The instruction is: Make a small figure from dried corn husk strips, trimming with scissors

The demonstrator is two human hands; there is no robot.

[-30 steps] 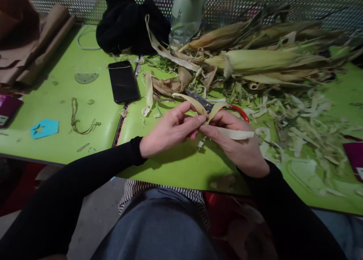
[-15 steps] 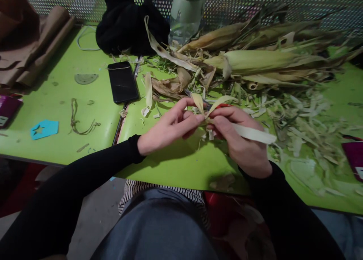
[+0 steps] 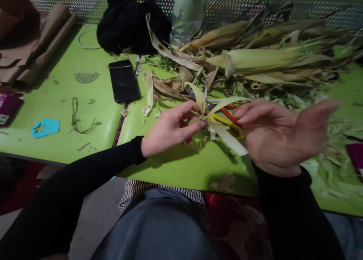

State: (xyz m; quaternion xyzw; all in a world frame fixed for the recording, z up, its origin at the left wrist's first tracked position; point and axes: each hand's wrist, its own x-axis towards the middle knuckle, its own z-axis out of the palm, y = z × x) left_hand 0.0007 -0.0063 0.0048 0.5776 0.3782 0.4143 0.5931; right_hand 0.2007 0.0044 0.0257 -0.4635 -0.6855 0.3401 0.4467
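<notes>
My left hand (image 3: 177, 125) pinches a gathered piece of corn husk (image 3: 227, 138) above the table, with pale strips fanning out from the fingertips. My right hand (image 3: 283, 133) is turned palm up and spread, blurred at the thumb, and none of the husk is in it. Between the hands, partly behind the husk strips, lie scissors (image 3: 230, 115) with red and yellow handles. The right fingertips are close to the red handle; whether they touch it I cannot tell.
Whole husks (image 3: 263, 59) and shreds pile up at the back right. A phone (image 3: 124, 81), a protractor (image 3: 87, 77), a blue paper tag (image 3: 45, 128) and twisted twine (image 3: 75, 118) lie left. Behind stand a bottle (image 3: 188, 14) and a black cloth bundle (image 3: 130, 25); brown paper (image 3: 42, 44) is far left.
My right hand has let go of the husk, moved right and opened palm up. The scissors' handles now show. My left hand keeps its pinch in nearly the same place.
</notes>
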